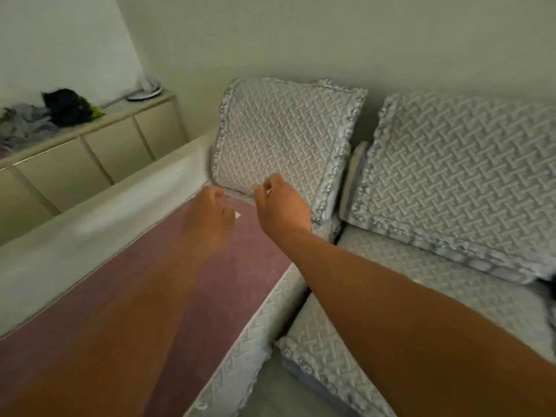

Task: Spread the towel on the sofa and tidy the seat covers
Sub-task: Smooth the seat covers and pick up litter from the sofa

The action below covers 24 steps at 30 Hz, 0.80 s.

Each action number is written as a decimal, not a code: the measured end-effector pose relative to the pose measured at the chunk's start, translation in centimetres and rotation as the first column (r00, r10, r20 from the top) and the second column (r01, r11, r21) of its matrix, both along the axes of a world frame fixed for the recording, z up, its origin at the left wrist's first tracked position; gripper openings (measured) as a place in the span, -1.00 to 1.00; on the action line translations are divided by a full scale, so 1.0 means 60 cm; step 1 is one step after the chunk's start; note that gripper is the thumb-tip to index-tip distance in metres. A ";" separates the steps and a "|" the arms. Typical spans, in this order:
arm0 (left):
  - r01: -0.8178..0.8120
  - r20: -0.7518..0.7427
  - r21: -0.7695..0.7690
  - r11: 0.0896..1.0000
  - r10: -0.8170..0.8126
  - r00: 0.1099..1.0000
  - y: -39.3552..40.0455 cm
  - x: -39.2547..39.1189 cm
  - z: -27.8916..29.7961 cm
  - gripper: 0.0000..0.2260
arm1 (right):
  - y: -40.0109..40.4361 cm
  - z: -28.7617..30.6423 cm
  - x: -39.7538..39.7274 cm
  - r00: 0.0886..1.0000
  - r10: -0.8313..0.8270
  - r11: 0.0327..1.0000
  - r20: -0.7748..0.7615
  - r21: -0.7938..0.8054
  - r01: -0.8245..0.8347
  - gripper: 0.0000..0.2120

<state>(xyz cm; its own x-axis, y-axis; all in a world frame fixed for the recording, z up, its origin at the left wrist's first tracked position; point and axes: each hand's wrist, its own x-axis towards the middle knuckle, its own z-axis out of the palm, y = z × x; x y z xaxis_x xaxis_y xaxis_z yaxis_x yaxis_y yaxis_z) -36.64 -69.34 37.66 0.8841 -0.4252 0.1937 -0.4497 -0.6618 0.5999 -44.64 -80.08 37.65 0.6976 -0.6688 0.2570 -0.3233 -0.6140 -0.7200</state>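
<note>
Purple towel: laid flat along the sofa seat, its far edge at the back cushion cover. Left hand: blurred, fingers curled; grip could not be told. Right hand: fingers were curled, seemingly pinching the towel's far edge.

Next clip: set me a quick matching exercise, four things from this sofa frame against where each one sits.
Things:
1. towel
2. back cushion
3. dark clothes
4. right hand

Places:
A. on top of the cabinet at the left
B. flat along the seat by the armrest
C. upright against the wall
D. at the cushion's lower edge

Pairs: 1-B, 2-C, 3-A, 4-D
</note>
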 end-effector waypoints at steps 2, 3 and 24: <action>0.089 0.001 -0.012 0.996 -0.089 0.996 -0.051 -0.021 -0.013 -0.60 | -0.042 -0.019 -0.045 0.996 -0.087 0.995 -0.015 0.038 0.088 -0.76; 0.116 0.006 -0.026 0.993 -0.116 0.993 -0.067 -0.027 -0.016 -0.58 | -0.058 -0.026 -0.064 0.993 -0.118 0.992 -0.023 0.048 0.119 -0.74; 0.602 -0.120 0.049 0.797 -0.594 0.795 -0.284 -0.241 -0.107 -0.61 | -0.198 -0.101 -0.468 0.674 -0.705 0.699 -0.219 -0.052 0.714 -0.78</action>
